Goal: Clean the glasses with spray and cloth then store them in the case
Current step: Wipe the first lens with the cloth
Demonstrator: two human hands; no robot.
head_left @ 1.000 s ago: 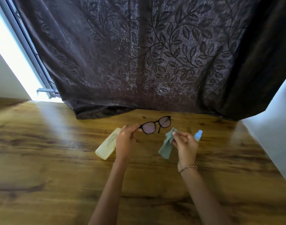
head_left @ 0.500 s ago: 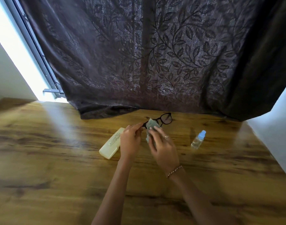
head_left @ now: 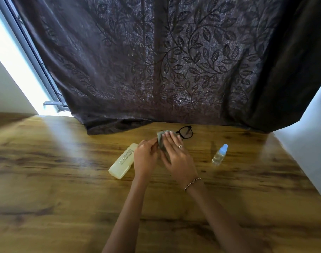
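Since a second ago the right hand (head_left: 176,154) has left the spot beside the spray bottle (head_left: 219,155) and crossed leftward, carrying the cloth (head_left: 161,140) onto the glasses (head_left: 185,132); the bottle now stands alone on the wooden table (head_left: 64,179), well apart from both hands. Left hand (head_left: 146,157) pinches the glasses at their near-left end, fingers closed on the frame, though the exact contact is hidden behind the cloth; right-hand fingers lie flattened over the cloth, pressing it on the left lens, thumb unseen beneath. One dark-rimmed lens juts free past the right fingertips, toward the curtain (head_left: 174,70); the frame's long axis runs from the left hand up and rightward, so that uncovered lens lies just beyond the right hand, the nearer one for wiping it next. Pale yellow case (head_left: 122,161) rests closed just left of the left hand, awaiting storage.
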